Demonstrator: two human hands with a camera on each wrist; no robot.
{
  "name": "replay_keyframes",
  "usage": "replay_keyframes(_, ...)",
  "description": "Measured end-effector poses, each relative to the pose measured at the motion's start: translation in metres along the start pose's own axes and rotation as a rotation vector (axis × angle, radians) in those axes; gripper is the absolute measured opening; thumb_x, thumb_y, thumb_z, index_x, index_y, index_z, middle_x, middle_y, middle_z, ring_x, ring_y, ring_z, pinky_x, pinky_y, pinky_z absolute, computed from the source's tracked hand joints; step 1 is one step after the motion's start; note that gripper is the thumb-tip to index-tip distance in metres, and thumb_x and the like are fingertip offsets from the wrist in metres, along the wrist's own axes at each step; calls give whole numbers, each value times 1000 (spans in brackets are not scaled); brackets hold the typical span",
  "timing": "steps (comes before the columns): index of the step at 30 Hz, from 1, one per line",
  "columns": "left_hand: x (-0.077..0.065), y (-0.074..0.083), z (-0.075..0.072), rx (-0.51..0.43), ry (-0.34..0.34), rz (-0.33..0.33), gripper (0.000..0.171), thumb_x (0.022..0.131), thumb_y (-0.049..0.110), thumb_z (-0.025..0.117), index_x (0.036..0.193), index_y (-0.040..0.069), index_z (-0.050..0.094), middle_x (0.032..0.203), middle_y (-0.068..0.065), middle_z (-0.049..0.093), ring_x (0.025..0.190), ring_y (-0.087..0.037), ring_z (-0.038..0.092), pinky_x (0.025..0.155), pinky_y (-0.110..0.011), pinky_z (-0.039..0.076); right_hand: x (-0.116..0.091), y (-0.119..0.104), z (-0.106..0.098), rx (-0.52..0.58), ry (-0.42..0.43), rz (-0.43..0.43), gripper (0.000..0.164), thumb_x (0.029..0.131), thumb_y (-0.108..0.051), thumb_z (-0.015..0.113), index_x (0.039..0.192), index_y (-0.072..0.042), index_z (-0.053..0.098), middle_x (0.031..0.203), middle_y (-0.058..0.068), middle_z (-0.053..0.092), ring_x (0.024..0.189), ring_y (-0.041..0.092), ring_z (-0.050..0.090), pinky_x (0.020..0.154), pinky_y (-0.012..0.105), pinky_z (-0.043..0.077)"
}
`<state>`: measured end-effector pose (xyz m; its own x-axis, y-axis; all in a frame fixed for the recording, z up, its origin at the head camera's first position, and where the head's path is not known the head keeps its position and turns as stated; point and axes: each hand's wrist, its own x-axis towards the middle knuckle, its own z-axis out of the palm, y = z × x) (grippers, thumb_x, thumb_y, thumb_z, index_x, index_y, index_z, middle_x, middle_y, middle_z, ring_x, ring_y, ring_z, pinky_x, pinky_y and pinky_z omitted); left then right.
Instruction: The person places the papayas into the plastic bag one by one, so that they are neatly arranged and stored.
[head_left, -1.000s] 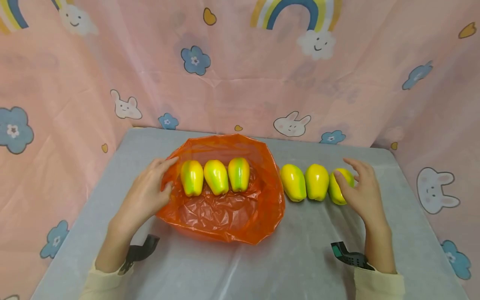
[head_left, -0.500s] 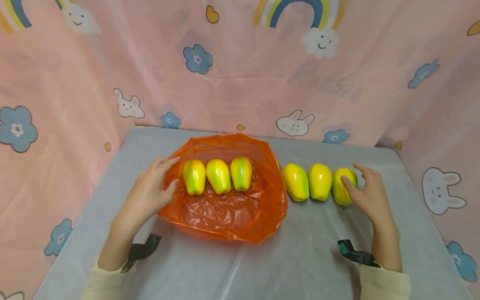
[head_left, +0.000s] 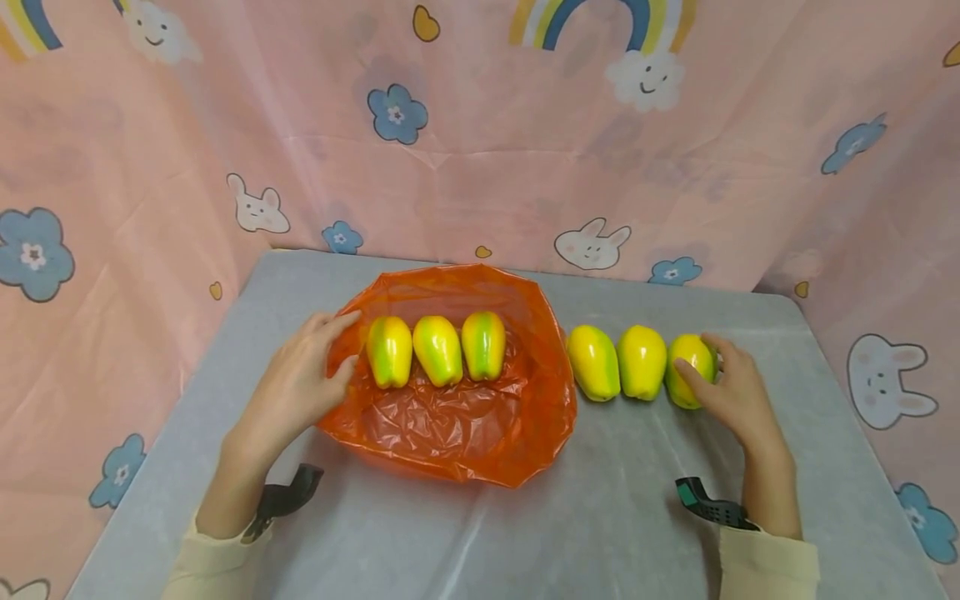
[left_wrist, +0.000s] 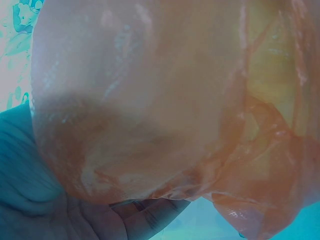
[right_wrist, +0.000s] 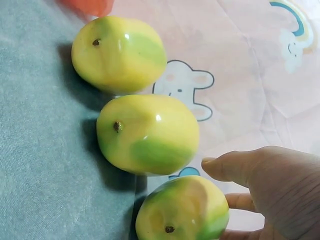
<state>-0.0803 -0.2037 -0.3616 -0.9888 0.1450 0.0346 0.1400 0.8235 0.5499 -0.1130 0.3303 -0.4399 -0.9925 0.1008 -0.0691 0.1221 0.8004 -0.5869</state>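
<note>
An orange plastic bag lies wide-mouthed on the grey table, with three glossy yellow-green fruits in a row inside it. My left hand rests against the bag's left side, thumb and fingers spread. In the left wrist view the bag film covers much of that hand. Three more such fruits stand in line to the right of the bag. My right hand is at the rightmost fruit, thumb over its front and fingers at its far side. In the right wrist view the thumb is slightly apart from that fruit.
The other two loose fruits, a middle one and a left one, stand side by side, the left one close to the bag's rim. Behind the table hangs a pink printed curtain. A dark wrist device is on each arm.
My right hand's fingers have drawn in closer around the rightmost fruit. My left hand stays at the bag. The whole head view has shifted slightly.
</note>
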Motion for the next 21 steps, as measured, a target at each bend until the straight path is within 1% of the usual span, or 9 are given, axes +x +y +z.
replay_keyframes(4, 0, -1, -1, 2, 1, -1, 60, 97, 7, 65, 156, 4, 51, 139, -22, 59, 109, -37, 60, 96, -59, 59, 1, 1, 1, 2, -11, 5, 82, 107, -42, 57, 160, 12, 26, 159, 46, 30, 137, 64, 37, 108, 82, 38)
replay_keyframes(7, -1, -1, -1, 7, 5, 2, 60, 97, 7, 65, 155, 4, 51, 139, -21, 59, 106, -36, 59, 93, -56, 59, 1, 2, 2, 4, -14, 13, 82, 107, -41, 58, 161, 11, 25, 159, 46, 29, 137, 65, 36, 108, 82, 37)
replay_keyframes(12, 0, -2, 0, 17, 12, 5, 59, 97, 8, 66, 155, 3, 52, 139, -22, 59, 104, -37, 60, 92, -56, 60, 1, 4, 3, 1, -6, -2, 81, 105, -37, 61, 161, 11, 27, 157, 46, 33, 136, 63, 39, 109, 80, 38)
replay_keyframes(16, 1, -1, 3, 11, 11, 3, 58, 97, 8, 66, 154, 1, 52, 143, -24, 58, 114, -41, 62, 100, -61, 58, -2, 5, 0, -6, -1, 16, 81, 105, -37, 62, 161, 11, 26, 154, 46, 36, 132, 62, 42, 106, 79, 40)
replay_keyframes(17, 1, -1, 3, 8, 9, 1, 58, 98, 8, 65, 154, 1, 52, 143, -24, 58, 114, -41, 62, 100, -61, 58, -2, 4, 0, -5, -3, 24, 82, 105, -37, 61, 161, 11, 26, 154, 46, 36, 132, 62, 42, 107, 79, 40)
replay_keyframes(21, 1, -1, 1, 15, 13, -5, 58, 97, 5, 64, 154, 1, 52, 144, -23, 58, 110, -39, 62, 94, -56, 60, 0, 3, 1, 0, -16, 57, 84, 106, -40, 60, 162, 10, 22, 157, 45, 33, 134, 62, 41, 108, 78, 40)
